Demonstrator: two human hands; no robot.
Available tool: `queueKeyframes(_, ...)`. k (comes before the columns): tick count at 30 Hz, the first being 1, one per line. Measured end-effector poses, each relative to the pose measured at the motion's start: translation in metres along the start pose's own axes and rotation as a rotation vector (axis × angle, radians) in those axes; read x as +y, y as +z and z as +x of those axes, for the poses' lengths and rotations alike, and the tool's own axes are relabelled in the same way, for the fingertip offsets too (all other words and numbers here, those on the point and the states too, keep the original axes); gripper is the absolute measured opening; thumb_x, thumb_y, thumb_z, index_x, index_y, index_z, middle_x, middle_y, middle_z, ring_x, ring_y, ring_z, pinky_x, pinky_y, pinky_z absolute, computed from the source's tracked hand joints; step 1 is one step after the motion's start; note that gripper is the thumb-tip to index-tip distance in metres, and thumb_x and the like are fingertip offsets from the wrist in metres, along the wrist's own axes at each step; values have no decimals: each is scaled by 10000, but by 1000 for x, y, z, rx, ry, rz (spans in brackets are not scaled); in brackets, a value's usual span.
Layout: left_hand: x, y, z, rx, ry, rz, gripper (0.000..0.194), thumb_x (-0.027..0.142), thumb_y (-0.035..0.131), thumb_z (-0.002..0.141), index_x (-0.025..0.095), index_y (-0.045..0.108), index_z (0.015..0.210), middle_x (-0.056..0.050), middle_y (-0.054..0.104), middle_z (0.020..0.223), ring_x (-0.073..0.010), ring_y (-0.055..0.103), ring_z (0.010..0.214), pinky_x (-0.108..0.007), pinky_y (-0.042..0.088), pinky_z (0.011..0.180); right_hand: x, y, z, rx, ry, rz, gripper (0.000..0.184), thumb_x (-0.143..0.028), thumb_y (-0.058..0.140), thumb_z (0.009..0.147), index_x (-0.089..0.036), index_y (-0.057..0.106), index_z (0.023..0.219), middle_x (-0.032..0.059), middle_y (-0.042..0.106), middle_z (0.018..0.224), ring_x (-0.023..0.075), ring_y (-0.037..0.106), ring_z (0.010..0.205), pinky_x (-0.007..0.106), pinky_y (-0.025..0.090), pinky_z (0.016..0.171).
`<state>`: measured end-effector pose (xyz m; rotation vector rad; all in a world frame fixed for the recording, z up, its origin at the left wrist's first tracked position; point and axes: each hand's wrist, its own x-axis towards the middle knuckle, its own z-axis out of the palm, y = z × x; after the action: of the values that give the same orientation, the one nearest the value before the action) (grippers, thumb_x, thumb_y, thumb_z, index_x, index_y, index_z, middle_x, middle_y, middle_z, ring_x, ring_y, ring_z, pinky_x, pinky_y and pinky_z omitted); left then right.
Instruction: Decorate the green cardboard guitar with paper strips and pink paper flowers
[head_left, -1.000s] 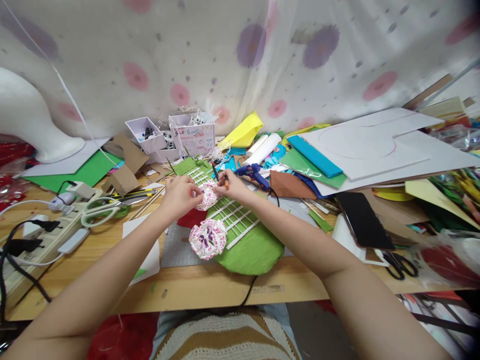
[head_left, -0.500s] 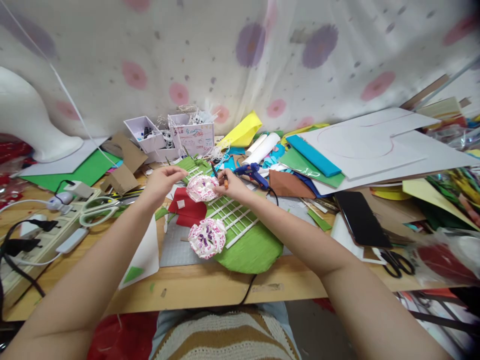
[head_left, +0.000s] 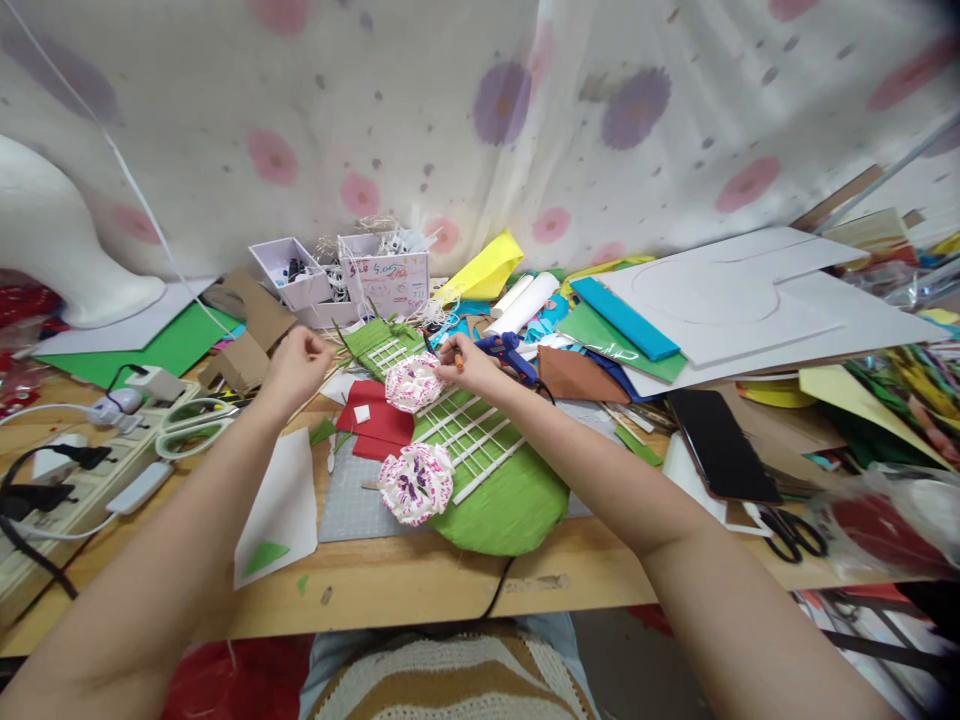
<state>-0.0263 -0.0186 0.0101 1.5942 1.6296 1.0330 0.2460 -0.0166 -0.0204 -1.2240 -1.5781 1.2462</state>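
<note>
My right hand (head_left: pixel 463 365) is closed around a slim black-and-orange tool (head_left: pixel 459 358), its exact kind unclear. It is beside the upper white-and-pink paper flower (head_left: pixel 412 383). That flower lies on a green crepe-covered piece (head_left: pixel 510 515) with a grid of white strips (head_left: pixel 474 438). A second frilled paper flower (head_left: pixel 415 485), purple at its centre, sits at the piece's lower left edge. My left hand (head_left: pixel 300 362) hovers left of the green piece, fingers curled together; anything between them is too small to make out.
A blue glue gun (head_left: pixel 510 352) lies just behind my right hand. Red paper (head_left: pixel 375 418) rests on the grey cutting mat (head_left: pixel 352 500). Scissors (head_left: pixel 193 428) and a power strip (head_left: pixel 97 510) are at left, a phone (head_left: pixel 720 440) and black scissors (head_left: pixel 795 533) at right.
My left hand has moved left, away from the green piece and upper flower, and its fingers have curled in. My right hand stays by the flower, still holding the slim tool.
</note>
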Motion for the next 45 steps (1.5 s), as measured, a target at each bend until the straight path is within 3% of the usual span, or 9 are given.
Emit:
queueKeyframes(2,6,7,-6,-47,99,63,678,388,772,630,203,519,1232,-95,542,1354,-286,518,1256,-447,418,1059,-2,-2,2,-5,-12,10,283,-230,604,646,-226,394,836,-71,500,683,104,479,612,246,398,592)
queueKeyframes(4,18,17,-16,-321,309,189,910,483,748,662,227,359,1444,-126,363,1553,-309,416,1377,-469,347,1132,-6,-5,4,-10,-18,-8,259,-243,595,661,-222,413,844,-68,499,681,99,452,596,241,377,576)
queueKeyframes(6,29,27,-25,-505,380,285,1035,548,746,658,248,256,1518,-120,268,1610,-338,284,1460,-479,293,1168,-11,-7,6,-41,-27,-40,235,-244,589,675,-219,434,851,-70,481,661,94,422,578,235,349,561)
queueKeyframes(9,36,42,-33,-592,369,299,1157,562,774,624,257,160,1557,-129,243,1619,-341,259,1473,-474,249,1192,-17,-9,12,-119,-70,-87,198,-237,581,691,-210,462,846,-68,461,646,94,401,584,237,337,572)
queueKeyframes(14,25,58,-36,-579,299,197,1310,499,821,573,248,7,1568,-185,285,1585,-347,308,1451,-489,304,1157,-17,-10,18,-175,-106,-233,209,-249,605,693,-206,470,847,-65,490,666,107,444,628,252,378,629)
queueKeyframes(19,19,60,-37,-542,279,169,1314,465,827,570,249,-5,1565,-195,323,1561,-347,338,1434,-503,296,1155,-16,-17,6,-31,-302,-173,295,-434,608,795,-208,472,927,19,618,846,150,570,778,304,436,747)
queueKeyframes(25,16,65,-37,-513,292,146,1308,456,831,581,272,-15,1561,-192,407,1495,-332,412,1387,-518,307,1142,-22,-28,-19,-29,-241,10,570,-729,412,845,-200,583,968,-2,573,655,126,501,596,275,401,600)
queueKeyframes(34,22,67,-40,-500,299,147,1288,444,821,596,264,-14,1560,-175,433,1481,-320,433,1368,-494,334,1125,-6,-21,-14,-4,-278,-161,350,-529,467,898,-204,549,797,-23,579,666,127,538,662,273,404,681)
queueKeyframes(45,22,66,-39,-497,353,188,1276,471,807,606,259,-12,1561,-178,444,1479,-330,447,1354,-495,366,1097,-6,-23,-15,-45,-253,-165,307,-485,489,897,-201,546,796,-21,576,671,128,543,665,285,412,708)
